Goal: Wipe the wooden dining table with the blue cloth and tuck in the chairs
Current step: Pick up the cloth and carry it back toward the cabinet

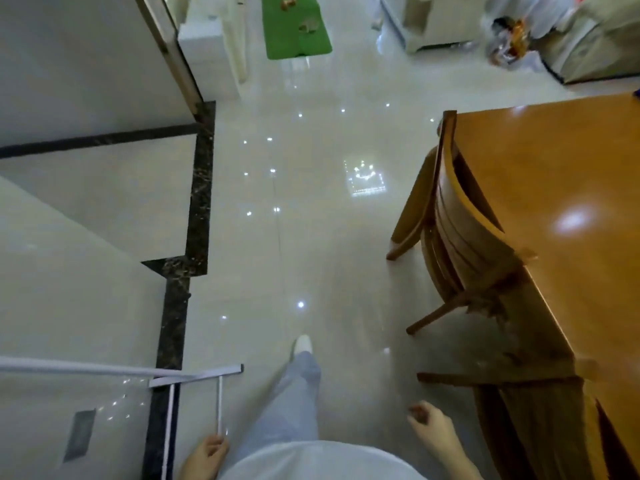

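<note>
Status: your right hand (429, 427) loosely curled, empty; left hand (204, 459) at a white rod (219, 403), grip unclear; blue cloth unseen; far chair (460, 223) and near chair (485, 377) tucked against the wooden dining table (554, 168); wiping apparently pending.

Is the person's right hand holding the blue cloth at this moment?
No: the right hand is loosely curled with nothing in it, held over the floor.
</note>
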